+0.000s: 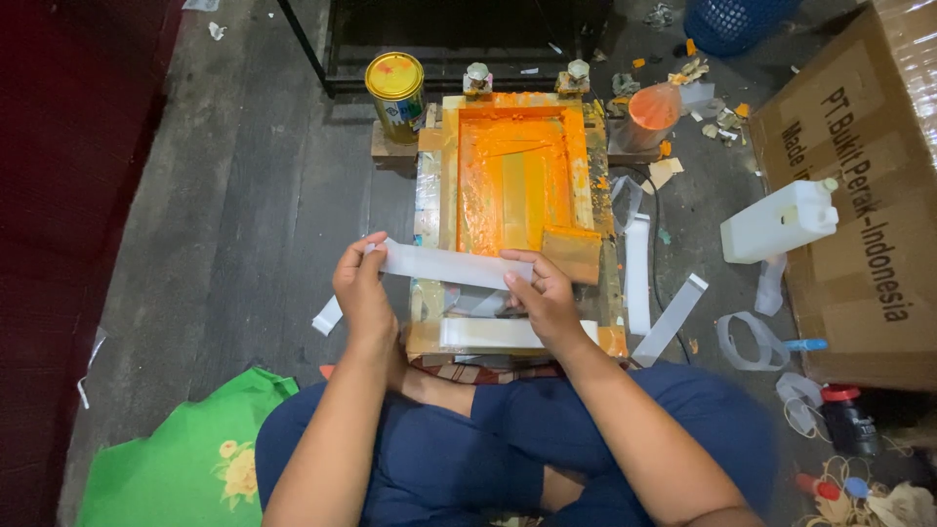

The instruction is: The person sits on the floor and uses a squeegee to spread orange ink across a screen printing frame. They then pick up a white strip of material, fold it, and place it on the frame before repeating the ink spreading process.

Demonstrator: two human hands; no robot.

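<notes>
White strip (444, 264) is held flat across the near end of the screen-print frame (434, 176), just above it. L hand (361, 285) pinches its left end w/ thumb & fingers; R hand (542, 293) grips its right end, fingers closed on it. Frame's well is coated w/ orange ink; a squeegee (573, 252) rests at its near right corner. Yellow-lidded tin (395, 90) stands at the far left of the frame, white jug (778, 222) lies well to the right by a cardboard box (869, 195). More white strips (644, 283) lie right of the frame.
</notes>
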